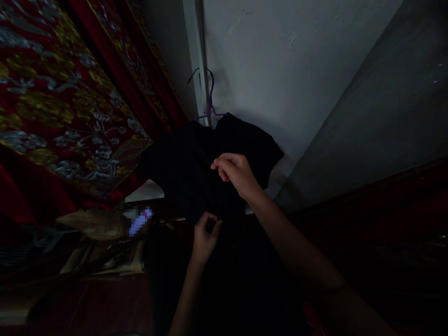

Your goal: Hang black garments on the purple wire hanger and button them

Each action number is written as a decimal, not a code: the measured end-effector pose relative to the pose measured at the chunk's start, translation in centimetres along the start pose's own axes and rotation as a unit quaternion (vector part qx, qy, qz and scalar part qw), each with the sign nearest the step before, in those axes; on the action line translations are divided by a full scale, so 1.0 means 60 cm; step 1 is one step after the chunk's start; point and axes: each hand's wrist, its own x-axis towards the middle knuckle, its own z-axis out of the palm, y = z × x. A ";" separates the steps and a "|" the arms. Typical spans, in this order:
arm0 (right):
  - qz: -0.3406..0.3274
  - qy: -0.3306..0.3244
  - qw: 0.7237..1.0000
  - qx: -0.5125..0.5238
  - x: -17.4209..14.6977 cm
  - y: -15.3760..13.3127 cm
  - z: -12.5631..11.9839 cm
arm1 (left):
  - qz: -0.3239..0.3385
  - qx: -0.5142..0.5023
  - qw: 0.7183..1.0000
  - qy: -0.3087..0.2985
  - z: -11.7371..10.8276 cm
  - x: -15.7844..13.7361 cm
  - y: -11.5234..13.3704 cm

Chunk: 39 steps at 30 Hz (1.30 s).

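A dark short-sleeved shirt (182, 158) hangs on a purple hanger (212, 91) against a pale wall. My right hand (236, 171) is closed in front of the shirt's middle, thumb and forefinger pinched together. Anything between those fingertips is too small or dark to make out. Lower down, my left hand (206, 233) has its thumb and fingers curled round at the shirt's lower front, seemingly gripping the cloth. Deep shadow hides the shirt's hem and the fine detail of its front.
At left hangs a red cloth (70, 107) with gold and silver decoration. Beneath it lie a pale woven-looking object (93, 224) and a blurred violet-white item (140, 221). A narrow upright strip (196, 42) runs down the wall (280, 60) behind the hanger. Reddish floor (108, 303) shows at lower left.
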 end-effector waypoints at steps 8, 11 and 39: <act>-0.020 -0.001 0.999 -0.038 -0.023 -0.025 -0.013 | 0.222 -0.013 0.971 0.085 -0.060 0.156 0.167; -0.042 -0.001 0.997 -0.063 -0.026 -0.041 -0.015 | 0.280 0.032 0.958 0.054 -0.077 0.205 0.218; 0.024 0.032 0.994 -0.101 0.004 0.039 0.004 | 0.339 0.106 0.920 0.168 -0.074 0.225 0.253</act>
